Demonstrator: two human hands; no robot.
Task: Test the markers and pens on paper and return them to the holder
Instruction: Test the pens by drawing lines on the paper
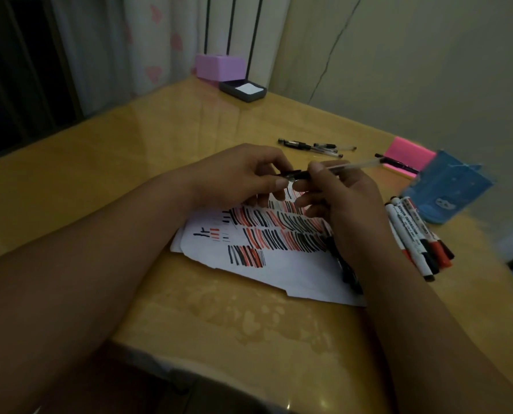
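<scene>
We can read print only on the markers (413, 237) lying just to the right of the right grip (348, 210). One white barrel bears "WHITEBOARD MARKER" in dark capitals along its length. The neighbouring barrels carry similar lines, too blurred and small for us to read.

On the yellow bench (129, 174) lies marked paper (279, 273), with markers (410, 234) bunched just right of it near a blue holder (446, 189). Pens (312, 146), a pink pad (404, 150) and a dark tray (243, 90) lie farther back.
</scene>
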